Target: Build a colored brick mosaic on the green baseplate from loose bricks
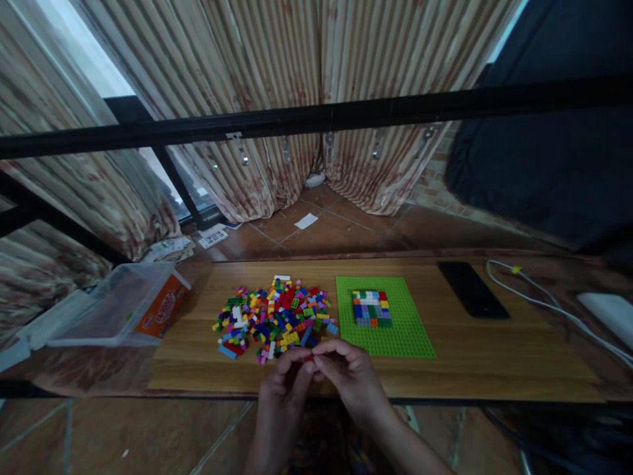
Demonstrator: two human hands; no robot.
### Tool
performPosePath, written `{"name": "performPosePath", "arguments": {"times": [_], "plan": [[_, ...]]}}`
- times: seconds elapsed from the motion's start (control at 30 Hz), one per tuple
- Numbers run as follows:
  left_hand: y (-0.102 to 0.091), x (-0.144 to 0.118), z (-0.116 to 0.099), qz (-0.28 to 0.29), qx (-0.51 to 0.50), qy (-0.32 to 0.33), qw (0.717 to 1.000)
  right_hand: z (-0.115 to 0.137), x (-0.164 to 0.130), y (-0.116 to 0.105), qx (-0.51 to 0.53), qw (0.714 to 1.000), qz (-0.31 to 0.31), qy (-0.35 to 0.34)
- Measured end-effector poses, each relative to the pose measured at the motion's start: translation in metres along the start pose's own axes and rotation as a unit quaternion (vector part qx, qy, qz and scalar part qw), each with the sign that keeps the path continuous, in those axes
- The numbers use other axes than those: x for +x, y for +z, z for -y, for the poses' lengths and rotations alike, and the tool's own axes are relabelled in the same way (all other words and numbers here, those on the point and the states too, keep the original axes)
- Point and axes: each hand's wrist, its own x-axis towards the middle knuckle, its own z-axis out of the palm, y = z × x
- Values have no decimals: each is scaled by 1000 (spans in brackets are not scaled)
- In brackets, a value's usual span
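Observation:
My left hand [289, 379] and my right hand [349, 369] meet at the front edge of the table, fingertips pinched together. Between them shows a small red toy brick [310, 358], mostly covered by the fingers. Just beyond my hands, to the left, spreads a loose pile of coloured toy bricks [281, 313]. Right of the pile lies a green studded baseplate [413, 336]. A block of multicoloured bricks [372, 309], laid in a rough square, is built on the baseplate.
The wooden table [494, 356] carries a black phone-like slab [472, 290] on the right, with a white cable [534, 300] beside it. At left is a clear plastic box [113, 303] with an orange label. A dark metal bar [316, 122] crosses behind the table, before striped curtains [267, 59].

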Motion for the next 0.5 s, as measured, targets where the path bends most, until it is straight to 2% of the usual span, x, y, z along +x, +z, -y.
{"name": "performPosePath", "arguments": {"times": [0.23, 0.37, 0.5], "plan": [[19, -3, -5, 49, 26, -36, 998, 10, -15, -41, -80, 996, 34, -23], [32, -6, -6, 69, 27, -31, 997, 16, -17, -53, -5, 998, 55, 8], [44, -6, -4, 67, -1, -48, 997, 15, -17, -62, 58, 997, 36, 49]]}}
